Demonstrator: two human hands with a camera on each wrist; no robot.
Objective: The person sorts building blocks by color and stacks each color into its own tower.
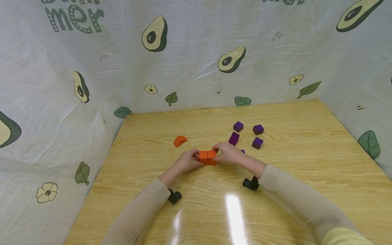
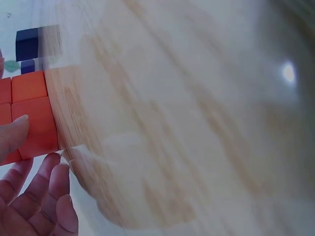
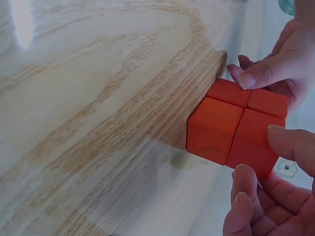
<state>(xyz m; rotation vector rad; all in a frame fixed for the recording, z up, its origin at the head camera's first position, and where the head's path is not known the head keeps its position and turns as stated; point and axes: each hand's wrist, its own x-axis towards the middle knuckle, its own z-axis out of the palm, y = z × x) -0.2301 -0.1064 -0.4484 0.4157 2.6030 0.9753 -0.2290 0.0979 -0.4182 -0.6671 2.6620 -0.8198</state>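
Note:
Several orange cube blocks (image 1: pixel 203 158) stand packed side by side on the wooden table, in the middle of the head view. The left hand (image 1: pixel 187 161) pinches the group from its left side, its thumb flat on a block in the left wrist view. From the other side, the right hand (image 1: pixel 227 153) pinches the orange blocks (image 3: pixel 213 129) between thumb and fingers. The right wrist view shows the blocks as a tight two-by-two face with thin seams. Some fingertips are hidden behind the blocks.
An orange block with slanted sides (image 1: pixel 180 141) lies behind the left hand. Several purple blocks (image 1: pixel 257 143) are scattered behind and right of the right hand, one partly hidden by it. A patterned cloth (image 1: pixel 190 78) hangs behind the wooden table (image 1: pixel 147 129).

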